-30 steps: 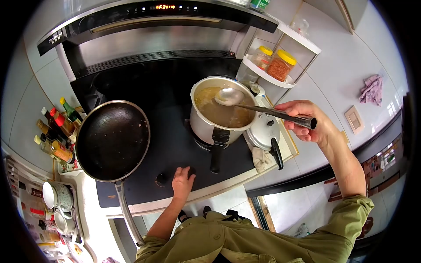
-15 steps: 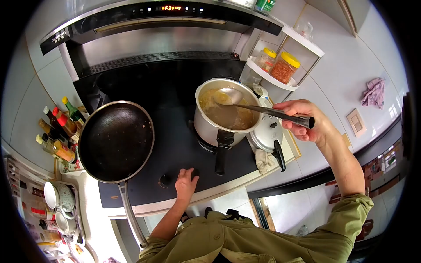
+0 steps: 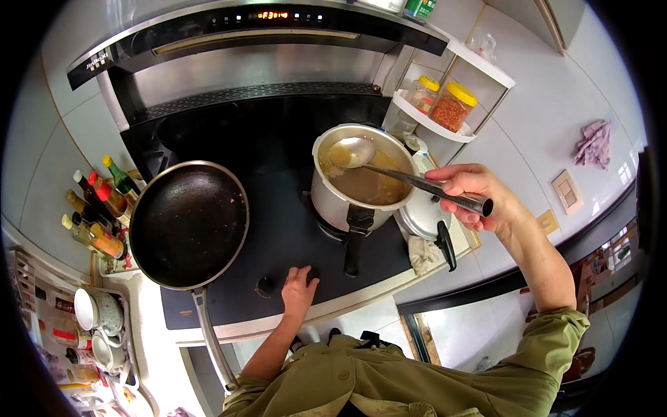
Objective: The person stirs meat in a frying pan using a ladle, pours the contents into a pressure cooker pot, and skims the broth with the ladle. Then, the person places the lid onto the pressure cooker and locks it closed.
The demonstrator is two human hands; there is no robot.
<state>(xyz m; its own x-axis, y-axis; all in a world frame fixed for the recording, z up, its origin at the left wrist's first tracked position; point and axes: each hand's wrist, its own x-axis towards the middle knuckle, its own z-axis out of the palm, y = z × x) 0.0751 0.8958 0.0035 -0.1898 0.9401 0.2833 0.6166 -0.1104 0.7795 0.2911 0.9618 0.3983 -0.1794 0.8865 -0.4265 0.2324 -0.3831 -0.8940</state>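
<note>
My right hand (image 3: 476,194) is closed round the handle of a metal ladle (image 3: 424,182), near its hollow end. The ladle's bowl lies in the cloudy, yellowish soup (image 3: 368,186) inside a silver pressure cooker pot (image 3: 340,201), tipped towards the far left side. The pot stands without its lid on the right burner, its black handle pointing towards me. At the front of the black stove (image 3: 240,278), my left hand (image 3: 299,290) has thumb and fingertips round a dark stove knob (image 3: 312,274), which is partly hidden by them.
A black frying pan (image 3: 189,226) sits on the left, its handle (image 3: 214,340) reaching past the front edge. The pot lid (image 3: 425,217) and a cloth (image 3: 422,256) lie right of the pot. Bottles (image 3: 108,194) stand at far left; jars (image 3: 451,105) sit on a corner shelf.
The ladle's bowl has shifted slightly in the soup, and its handle end has dipped a little with my right hand. My left hand stays at the knob. The view has shifted slightly.
</note>
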